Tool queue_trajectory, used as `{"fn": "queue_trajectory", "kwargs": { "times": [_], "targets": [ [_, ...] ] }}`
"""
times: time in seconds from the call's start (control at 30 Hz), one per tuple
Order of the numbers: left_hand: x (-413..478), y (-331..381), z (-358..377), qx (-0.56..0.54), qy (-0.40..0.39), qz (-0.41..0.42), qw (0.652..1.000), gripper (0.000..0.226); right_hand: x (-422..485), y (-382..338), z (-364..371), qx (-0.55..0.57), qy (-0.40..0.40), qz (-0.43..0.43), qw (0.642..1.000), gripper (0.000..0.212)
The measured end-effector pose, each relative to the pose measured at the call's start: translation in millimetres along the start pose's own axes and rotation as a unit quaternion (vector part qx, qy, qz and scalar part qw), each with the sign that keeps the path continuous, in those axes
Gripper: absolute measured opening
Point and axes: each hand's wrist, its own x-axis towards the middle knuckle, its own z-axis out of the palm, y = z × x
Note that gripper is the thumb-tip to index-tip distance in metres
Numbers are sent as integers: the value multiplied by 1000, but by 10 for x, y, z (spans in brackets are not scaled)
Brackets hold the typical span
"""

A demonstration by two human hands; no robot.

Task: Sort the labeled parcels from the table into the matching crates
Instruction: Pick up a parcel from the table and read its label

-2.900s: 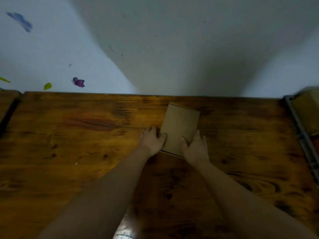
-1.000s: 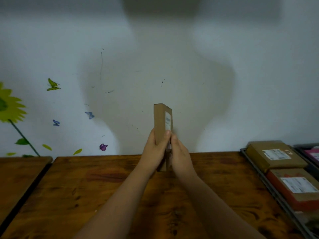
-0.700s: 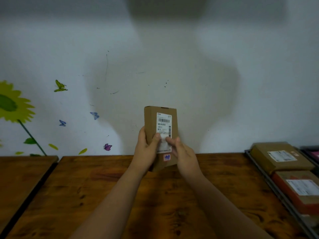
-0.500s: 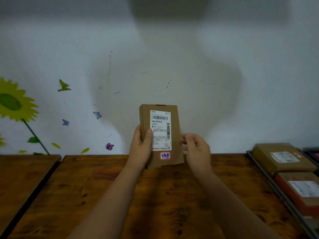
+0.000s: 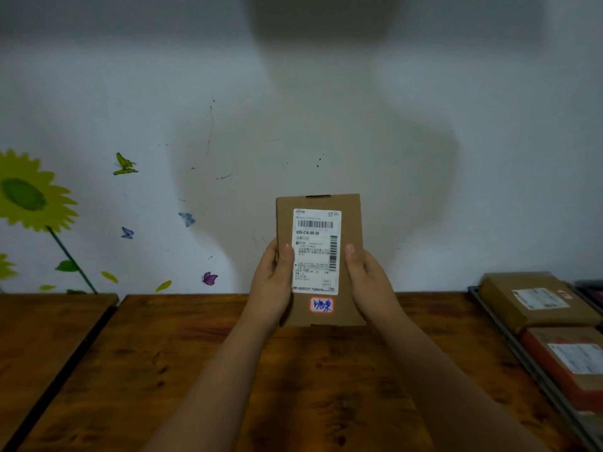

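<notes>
A flat brown cardboard parcel (image 5: 349,207) stands upright in the air above the wooden table (image 5: 293,380), its face turned to me. It carries a white shipping label with barcodes and a small red-edged sticker with blue handwriting below. My left hand (image 5: 272,288) grips its left edge, thumb on the front. My right hand (image 5: 367,282) grips its right edge the same way. At the right, a dark crate (image 5: 509,344) holds a brown labeled parcel (image 5: 535,301) and a reddish labeled parcel (image 5: 567,360).
A second wooden table (image 5: 42,337) stands at the left, split off by a dark gap. The white wall behind bears a sunflower and butterfly stickers. Another dark crate edge (image 5: 590,288) shows at the far right.
I lifted the parcel off the table and turned it from edge-on to label-facing. My right hand moved from the front of it to its right edge.
</notes>
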Motion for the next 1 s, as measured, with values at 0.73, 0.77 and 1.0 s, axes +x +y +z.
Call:
{"fn": "queue_trajectory", "kwargs": {
  "times": [0.73,0.77,1.0],
  "targets": [
    [-111,75,78,21,21,19,999,45,-156,71,-21,62,30,-47,997,33],
    [-113,75,86,22,21,21,999,47,-158,74,-26,61,32,-46,997,33],
    [-127,51,178,40,29,22,999,43,-171,102,-98,62,38,-40,997,32]
  ]
}}
